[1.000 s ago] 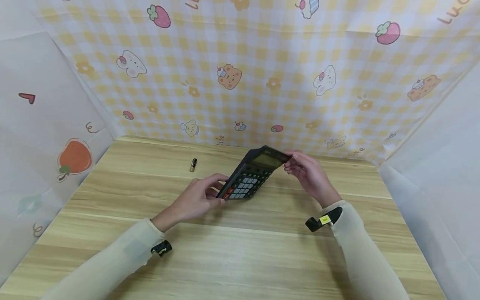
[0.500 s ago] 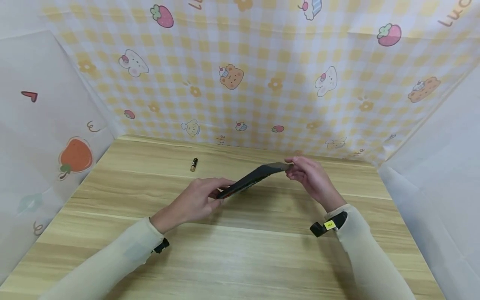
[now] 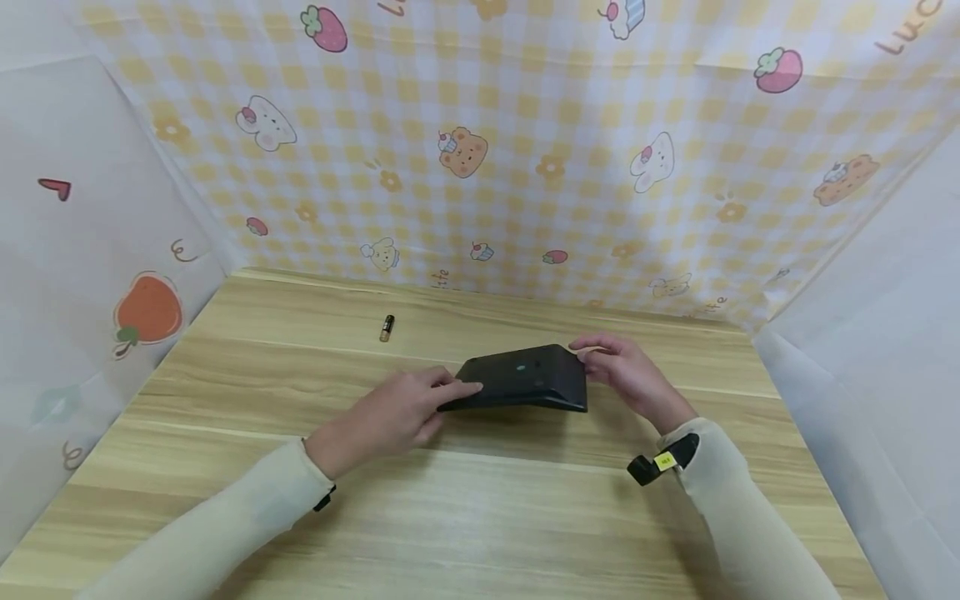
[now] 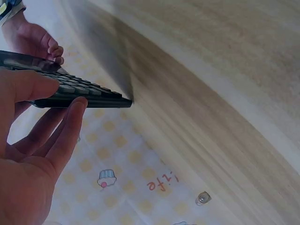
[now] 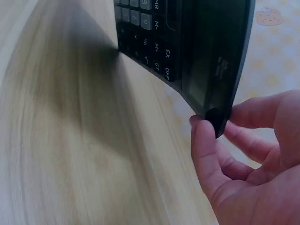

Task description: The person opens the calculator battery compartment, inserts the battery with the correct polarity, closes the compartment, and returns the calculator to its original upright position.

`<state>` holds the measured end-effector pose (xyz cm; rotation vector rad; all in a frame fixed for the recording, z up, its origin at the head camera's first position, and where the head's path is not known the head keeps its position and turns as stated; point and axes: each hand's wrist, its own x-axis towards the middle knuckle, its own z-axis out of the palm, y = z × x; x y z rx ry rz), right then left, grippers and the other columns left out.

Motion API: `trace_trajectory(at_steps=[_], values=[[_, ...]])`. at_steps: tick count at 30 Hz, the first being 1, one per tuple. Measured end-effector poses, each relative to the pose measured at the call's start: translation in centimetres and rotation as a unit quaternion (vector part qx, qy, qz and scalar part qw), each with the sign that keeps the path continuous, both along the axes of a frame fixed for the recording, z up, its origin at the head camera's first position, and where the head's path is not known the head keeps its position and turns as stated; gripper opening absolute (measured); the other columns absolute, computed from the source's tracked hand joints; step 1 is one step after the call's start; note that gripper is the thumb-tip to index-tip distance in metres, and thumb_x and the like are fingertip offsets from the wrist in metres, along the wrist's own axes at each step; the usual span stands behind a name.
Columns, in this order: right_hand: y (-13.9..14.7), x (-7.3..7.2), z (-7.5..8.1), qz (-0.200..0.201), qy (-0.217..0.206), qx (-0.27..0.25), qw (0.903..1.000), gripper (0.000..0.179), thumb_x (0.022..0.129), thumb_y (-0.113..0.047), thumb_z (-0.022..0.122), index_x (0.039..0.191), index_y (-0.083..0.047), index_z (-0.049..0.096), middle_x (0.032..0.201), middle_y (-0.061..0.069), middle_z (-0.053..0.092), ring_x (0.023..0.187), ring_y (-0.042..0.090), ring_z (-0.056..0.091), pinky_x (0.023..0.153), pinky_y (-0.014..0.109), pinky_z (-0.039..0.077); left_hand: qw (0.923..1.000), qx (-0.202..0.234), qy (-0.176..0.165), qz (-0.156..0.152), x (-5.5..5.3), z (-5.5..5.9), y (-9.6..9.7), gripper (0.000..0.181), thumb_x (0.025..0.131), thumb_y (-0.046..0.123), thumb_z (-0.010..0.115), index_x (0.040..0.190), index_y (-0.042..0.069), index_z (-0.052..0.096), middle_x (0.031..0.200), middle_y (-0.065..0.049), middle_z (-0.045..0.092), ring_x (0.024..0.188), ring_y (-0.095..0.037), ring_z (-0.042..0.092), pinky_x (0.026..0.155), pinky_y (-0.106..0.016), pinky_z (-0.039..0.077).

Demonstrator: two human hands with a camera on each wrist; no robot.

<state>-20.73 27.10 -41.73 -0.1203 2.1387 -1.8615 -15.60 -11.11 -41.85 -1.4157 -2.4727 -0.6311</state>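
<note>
A black desk calculator (image 3: 517, 375) is held above the table, its back turned up in the head view. Its keys (image 5: 136, 18) and display (image 5: 204, 56) show on the downward side in the right wrist view. My left hand (image 3: 397, 412) grips the keypad end, with the thumb on the key side and fingers against the back. My right hand (image 3: 626, 375) pinches a corner at the display end between thumb and fingers. Behind the left hand, a small black and copper-coloured battery (image 3: 387, 328) lies on the table, apart from both hands.
The wood-grain table (image 3: 480, 517) ends at a yellow checked cloth backdrop (image 3: 517, 208) just behind the calculator. White cloth walls stand at the left (image 3: 82, 242) and right (image 3: 885, 333). Dark wrist cameras (image 3: 663, 458) sit on the sleeves.
The calculator has turned over from keys facing the head camera to back facing up, and dropped lower. Both hands moved down slightly with it, still holding it. The battery stayed put.
</note>
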Motion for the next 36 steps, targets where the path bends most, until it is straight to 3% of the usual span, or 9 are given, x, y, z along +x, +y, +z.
trace_trajectory(at_steps=[2, 7, 13, 19, 26, 36], values=[[0.0, 0.0, -0.2, 0.005, 0.001, 0.034, 0.9994, 0.033, 0.109, 0.002, 0.056, 0.138, 0.019, 0.059, 0.113, 0.006, 0.073, 0.095, 0.011, 0.073, 0.089, 0.028, 0.061, 0.9999, -0.011, 0.006, -0.004, 0.2, -0.2, 0.2, 0.060, 0.088, -0.009, 0.076, 0.145, 0.009, 0.072, 0.117, -0.014, 0.072, 0.065, -0.009, 0.051, 0.061, -0.020, 0.045], [0.2, 0.1, -0.7, 0.029, 0.008, 0.111, 0.9934, 0.031, 0.108, 0.002, 0.056, 0.137, 0.013, 0.064, 0.115, 0.014, 0.075, 0.095, 0.016, 0.072, 0.092, 0.037, 0.061, 0.9987, -0.044, 0.026, -0.010, 0.6, -0.9, 0.8, 0.058, 0.090, -0.003, 0.081, 0.146, 0.011, 0.072, 0.120, -0.016, 0.071, 0.072, -0.015, 0.063, 0.064, -0.022, 0.052], [0.1, 0.3, -1.0, 0.038, 0.010, 0.160, 0.9863, 0.030, 0.108, 0.004, 0.056, 0.135, 0.010, 0.066, 0.125, 0.023, 0.071, 0.106, 0.023, 0.071, 0.100, 0.048, 0.060, 0.9968, -0.068, 0.039, -0.014, 0.8, -1.5, 1.3, 0.055, 0.093, 0.002, 0.084, 0.145, 0.012, 0.073, 0.117, -0.015, 0.067, 0.075, -0.017, 0.069, 0.069, -0.024, 0.059], [0.1, 0.3, -1.2, 0.037, 0.010, 0.173, 0.9842, 0.031, 0.108, 0.003, 0.058, 0.137, 0.009, 0.066, 0.132, 0.026, 0.068, 0.112, 0.027, 0.071, 0.101, 0.047, 0.060, 0.9954, -0.082, 0.048, -0.017, 0.9, -2.0, 1.5, 0.056, 0.091, 0.001, 0.085, 0.145, 0.011, 0.072, 0.113, -0.013, 0.063, 0.075, -0.017, 0.066, 0.068, -0.023, 0.057], [-0.2, 0.3, -1.4, 0.048, 0.015, 0.148, 0.9876, 0.035, 0.107, 0.003, 0.059, 0.141, 0.012, 0.064, 0.143, 0.030, 0.061, 0.120, 0.031, 0.069, 0.102, 0.044, 0.060, 0.9946, -0.100, 0.028, 0.006, 1.0, -2.3, 1.4, 0.056, 0.090, 0.002, 0.087, 0.143, 0.002, 0.070, 0.118, -0.013, 0.062, 0.083, -0.018, 0.067, 0.073, -0.025, 0.060], [-0.5, 0.0, -1.8, 0.053, 0.020, 0.178, 0.9825, 0.038, 0.106, 0.002, 0.065, 0.143, 0.010, 0.064, 0.140, 0.029, 0.064, 0.115, 0.030, 0.072, 0.097, 0.042, 0.062, 0.9865, -0.145, 0.072, 0.022, 0.8, -2.7, 1.4, 0.057, 0.088, 0.009, 0.088, 0.139, -0.006, 0.069, 0.125, -0.017, 0.061, 0.092, -0.023, 0.073, 0.080, -0.031, 0.064]])
